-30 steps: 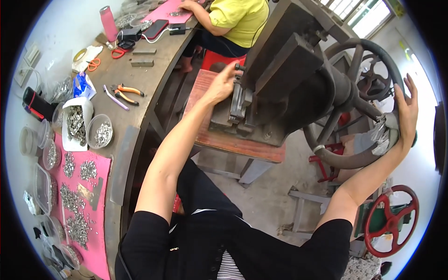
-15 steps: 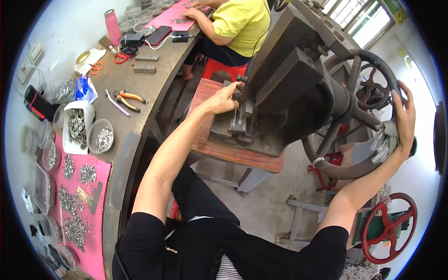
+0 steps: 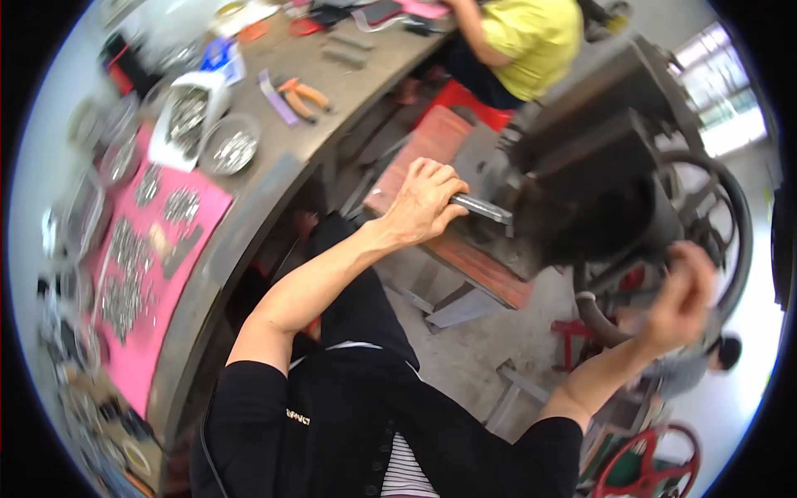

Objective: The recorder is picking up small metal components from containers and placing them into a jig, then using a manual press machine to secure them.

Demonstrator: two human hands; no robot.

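My left hand (image 3: pixel 427 199) is closed around one end of a dark grey metal bar (image 3: pixel 483 208). The bar's free end points right, toward the base of a heavy dark hand press (image 3: pixel 594 195). Whether it touches the press is unclear because of blur. My right hand (image 3: pixel 685 299) hangs in the air near the lower part of the press's large handwheel (image 3: pixel 741 241). Its fingers are smeared by motion. Under the press stands a reddish wooden stand (image 3: pixel 486 272).
A curved workbench (image 3: pixel 257 187) on the left carries pliers (image 3: pixel 305 100), a white tub (image 3: pixel 168 137), a clear bowl (image 3: pixel 253 129) and a pink mat (image 3: pixel 131 365) with metal pieces. A person in yellow (image 3: pixel 540 50) sits beyond. A red handwheel (image 3: pixel 647 465) stands lower right.
My left hand has come back from the press and now grips the metal bar. My right hand has left the handwheel rim. The whole view has swung left.
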